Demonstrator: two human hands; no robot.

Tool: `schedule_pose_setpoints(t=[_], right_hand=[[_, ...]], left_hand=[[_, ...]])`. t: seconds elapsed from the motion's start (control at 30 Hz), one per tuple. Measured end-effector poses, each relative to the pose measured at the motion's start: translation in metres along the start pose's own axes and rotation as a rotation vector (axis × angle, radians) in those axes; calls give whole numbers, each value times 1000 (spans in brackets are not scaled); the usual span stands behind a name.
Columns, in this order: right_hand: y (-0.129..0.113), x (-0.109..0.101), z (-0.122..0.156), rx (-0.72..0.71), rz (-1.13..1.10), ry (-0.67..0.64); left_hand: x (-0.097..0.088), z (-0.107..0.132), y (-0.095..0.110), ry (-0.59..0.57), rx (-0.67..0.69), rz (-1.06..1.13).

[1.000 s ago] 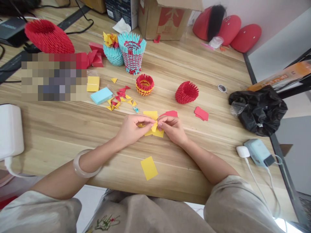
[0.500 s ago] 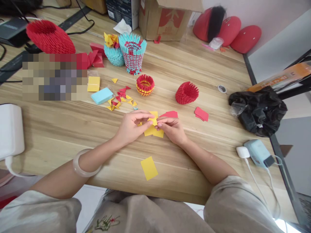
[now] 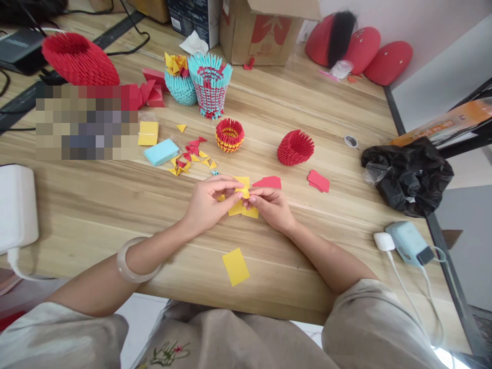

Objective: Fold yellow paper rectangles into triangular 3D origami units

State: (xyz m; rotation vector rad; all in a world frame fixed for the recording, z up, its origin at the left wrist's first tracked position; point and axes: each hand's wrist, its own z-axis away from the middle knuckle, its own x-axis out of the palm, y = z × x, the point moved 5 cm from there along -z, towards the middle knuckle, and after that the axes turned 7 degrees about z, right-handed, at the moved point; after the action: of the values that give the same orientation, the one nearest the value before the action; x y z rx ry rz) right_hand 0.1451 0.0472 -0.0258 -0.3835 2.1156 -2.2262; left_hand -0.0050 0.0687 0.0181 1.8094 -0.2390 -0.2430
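Observation:
Between the fingertips of my left hand [image 3: 209,201] and my right hand [image 3: 273,206] is a small folded piece of yellow paper [image 3: 243,192]. Both hands pinch it, and their fingers hide part of it. Beneath them, loose yellow paper sheets [image 3: 250,211] lie overlapping on the table. Red paper sheets [image 3: 269,182] poke out just beyond my right fingers. Closer to my body, a single yellow sheet [image 3: 236,267] lies flat. Several folded red and yellow paper triangles [image 3: 194,154] are scattered beyond my left hand.
Farther back stand a red-and-yellow paper bowl [image 3: 229,136], a red paper basket [image 3: 295,147] and a blue-and-red paper vase [image 3: 210,87]. Blue paper [image 3: 162,152] and yellow paper [image 3: 148,133] stacks lie left. A black plastic bag [image 3: 409,177] and a blue charger [image 3: 409,242] sit right.
The yellow paper between my fingertips has tilted and shows a different shape. My right fingers have curled in slightly around it; everything else stays put.

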Motion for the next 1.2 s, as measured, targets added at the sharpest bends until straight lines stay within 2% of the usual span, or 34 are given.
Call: schedule_pose_setpoints(t=[0.87,1.1,1.2], right_hand=[[0,-1,-2,84,-40,32],[-1,-1,0,107,30,23],[0,0,0,130,-13,10]], left_hand=[[3,2,4,-72,99,-161],[4,-1,0,-163,12,-158],[3,-4,2,-171,46,-176]])
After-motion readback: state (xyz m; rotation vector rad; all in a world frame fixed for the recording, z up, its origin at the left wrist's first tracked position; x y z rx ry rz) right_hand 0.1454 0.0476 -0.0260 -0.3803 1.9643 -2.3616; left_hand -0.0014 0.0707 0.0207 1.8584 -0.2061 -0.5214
